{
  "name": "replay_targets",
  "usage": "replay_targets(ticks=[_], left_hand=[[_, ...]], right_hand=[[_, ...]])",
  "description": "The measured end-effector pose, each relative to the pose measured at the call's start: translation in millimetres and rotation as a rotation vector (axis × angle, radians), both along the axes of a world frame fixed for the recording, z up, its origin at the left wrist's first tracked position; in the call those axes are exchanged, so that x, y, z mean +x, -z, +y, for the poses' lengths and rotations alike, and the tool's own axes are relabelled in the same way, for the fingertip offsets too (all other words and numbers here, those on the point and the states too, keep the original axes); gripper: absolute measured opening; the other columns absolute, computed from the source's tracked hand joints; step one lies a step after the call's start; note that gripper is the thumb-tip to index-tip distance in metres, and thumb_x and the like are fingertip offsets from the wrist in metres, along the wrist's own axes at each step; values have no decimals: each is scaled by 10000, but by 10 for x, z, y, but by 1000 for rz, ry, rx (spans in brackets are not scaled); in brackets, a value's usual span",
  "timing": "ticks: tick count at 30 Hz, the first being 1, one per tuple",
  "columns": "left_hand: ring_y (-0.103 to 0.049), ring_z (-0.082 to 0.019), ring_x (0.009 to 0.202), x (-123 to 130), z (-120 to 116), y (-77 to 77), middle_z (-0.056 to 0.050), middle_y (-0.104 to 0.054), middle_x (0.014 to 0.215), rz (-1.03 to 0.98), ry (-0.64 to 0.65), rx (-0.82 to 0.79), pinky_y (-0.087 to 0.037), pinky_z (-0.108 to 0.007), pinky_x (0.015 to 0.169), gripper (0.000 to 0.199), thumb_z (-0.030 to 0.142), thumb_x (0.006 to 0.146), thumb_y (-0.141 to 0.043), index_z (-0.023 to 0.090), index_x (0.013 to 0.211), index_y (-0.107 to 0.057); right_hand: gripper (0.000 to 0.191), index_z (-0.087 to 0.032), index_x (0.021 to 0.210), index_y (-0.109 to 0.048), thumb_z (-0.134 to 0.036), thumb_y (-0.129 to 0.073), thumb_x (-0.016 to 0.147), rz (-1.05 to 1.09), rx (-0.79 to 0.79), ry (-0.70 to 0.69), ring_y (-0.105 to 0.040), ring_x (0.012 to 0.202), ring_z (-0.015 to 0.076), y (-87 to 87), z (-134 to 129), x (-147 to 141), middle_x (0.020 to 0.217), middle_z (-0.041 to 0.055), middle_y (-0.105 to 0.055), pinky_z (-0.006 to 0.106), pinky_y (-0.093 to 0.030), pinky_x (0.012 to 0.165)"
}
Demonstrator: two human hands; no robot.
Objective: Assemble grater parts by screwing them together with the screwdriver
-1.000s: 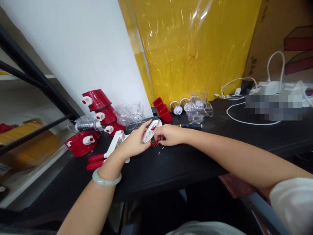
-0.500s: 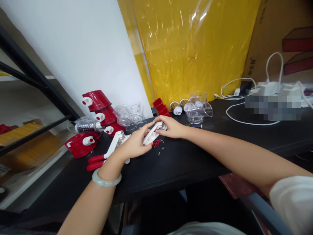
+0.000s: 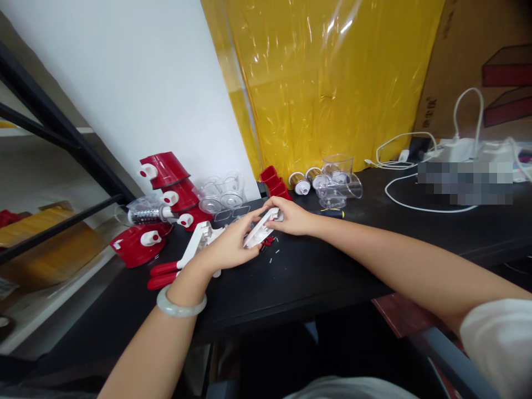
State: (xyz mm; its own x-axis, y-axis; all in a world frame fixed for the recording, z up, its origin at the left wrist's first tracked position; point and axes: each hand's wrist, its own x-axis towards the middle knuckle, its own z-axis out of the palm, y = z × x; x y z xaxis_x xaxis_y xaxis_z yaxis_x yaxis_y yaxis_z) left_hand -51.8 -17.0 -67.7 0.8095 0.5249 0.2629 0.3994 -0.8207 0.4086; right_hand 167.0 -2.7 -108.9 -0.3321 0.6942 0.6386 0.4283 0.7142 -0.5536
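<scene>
Between my two hands, just above the black table, a white plastic housing part (image 3: 258, 233) is held tilted, its hollow side showing. My left hand (image 3: 233, 241) grips its lower left end with thumb and fingers. On the upper right end, my right hand (image 3: 286, 215) has its fingers closed around the part. Small red pieces (image 3: 268, 241) lie beneath it, with several tiny screws (image 3: 277, 252) scattered to their right. Beside my left wrist rest white housings with red handles (image 3: 164, 275), partly covered by my left hand and forearm.
Red bases with white knobs (image 3: 166, 172) are stacked at the left, near a metal grater drum (image 3: 145, 215). Clear plastic cups (image 3: 222, 194), a red hopper (image 3: 274, 183), more drums (image 3: 300, 184) and a screwdriver (image 3: 337, 213) line the back. White cables (image 3: 432, 210) lie at the right.
The white housing part has tilted very slightly in my hands. Both hands keep their hold, and the things on the table stay where they were.
</scene>
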Motion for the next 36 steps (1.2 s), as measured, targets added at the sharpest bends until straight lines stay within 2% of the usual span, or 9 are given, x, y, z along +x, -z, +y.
replay_targets(ticks=[4,10,17,24,30,36], left_hand=[[-462,-309,1321,3,5,9,-123,-393,1513,-29,18,7,-401,-474,1082,777,166,766,-627,232,1480,-327],[-497,-285,1296,2,-2,10,-122,-365,1530,-33,40,-53,-427,-448,1066,779,153,788,-606,241,1495,-291],[-506,-287,1289,0,0,17,-123,-409,1504,-41,39,-51,-421,-450,1064,791,144,778,-618,245,1494,-300],[-512,-286,1279,-16,-3,5,-116,-453,1473,16,18,-10,-416,-445,1065,799,161,774,-611,238,1499,-285],[-528,-289,1261,-26,-3,-3,-114,-491,1443,42,19,-10,-450,-423,1025,809,158,754,-610,237,1493,-292],[-620,-254,1103,-15,-41,-55,-77,-592,1330,132,-4,-5,-489,-383,954,768,170,763,-581,235,1482,-321]], right_hand=[[299,-168,958,-541,-189,-699,705,2,-7,6,-575,848,181,-8,-9,-3,920,43,-604,341,-459,782],[303,-164,974,-559,-161,-676,694,10,3,-13,-573,866,182,1,-6,-4,934,46,-597,337,-456,788],[264,-167,978,-579,-89,-590,726,40,-52,-54,-572,895,173,21,23,11,955,36,-596,344,-453,820],[246,-143,974,-577,-176,-662,745,35,-81,-88,-584,892,180,36,23,20,956,58,-608,342,-455,820],[195,-166,960,-570,-152,-634,776,27,-116,-103,-585,883,168,45,36,37,950,36,-617,333,-453,808],[158,-166,905,-590,-215,-667,776,-33,-80,-129,-570,870,174,40,38,35,896,31,-600,324,-443,796]])
